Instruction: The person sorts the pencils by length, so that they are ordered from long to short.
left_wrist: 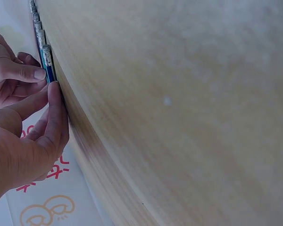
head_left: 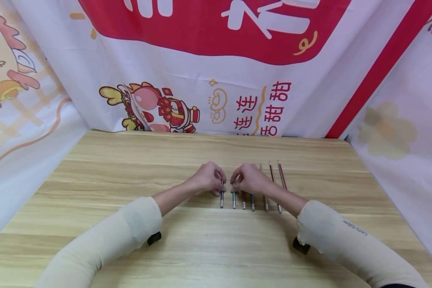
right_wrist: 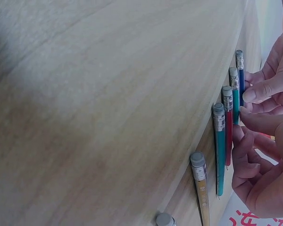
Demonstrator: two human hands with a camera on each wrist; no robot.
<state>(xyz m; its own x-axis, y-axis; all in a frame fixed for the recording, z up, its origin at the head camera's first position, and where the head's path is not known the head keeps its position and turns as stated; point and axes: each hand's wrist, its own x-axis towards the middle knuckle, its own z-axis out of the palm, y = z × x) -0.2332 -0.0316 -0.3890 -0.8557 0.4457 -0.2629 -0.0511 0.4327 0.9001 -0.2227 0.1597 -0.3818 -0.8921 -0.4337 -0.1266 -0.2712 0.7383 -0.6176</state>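
Observation:
Several eraser-tipped pencils lie side by side on the wooden table, eraser ends toward me. My left hand [head_left: 209,178] pinches the dark blue pencil [right_wrist: 241,73] at the left end of the row between thumb and fingers. Just right of it, my right hand [head_left: 251,179] pinches a teal pencil [right_wrist: 235,94], its thumb and fingertips on the shaft. Beside that, partly under my right hand, are a red pencil [right_wrist: 228,122] and a second teal pencil [right_wrist: 220,146]. The hands' fingers cover the far ends of these pencils in the head view.
Farther right lie a yellow pencil [right_wrist: 202,186] and two reddish ones, the outermost pencil [head_left: 282,175] running partly beneath my right forearm. The wooden table [head_left: 201,248] meets a printed white-and-red cloth [head_left: 209,68] at its back edge. Cloth also hangs at both sides.

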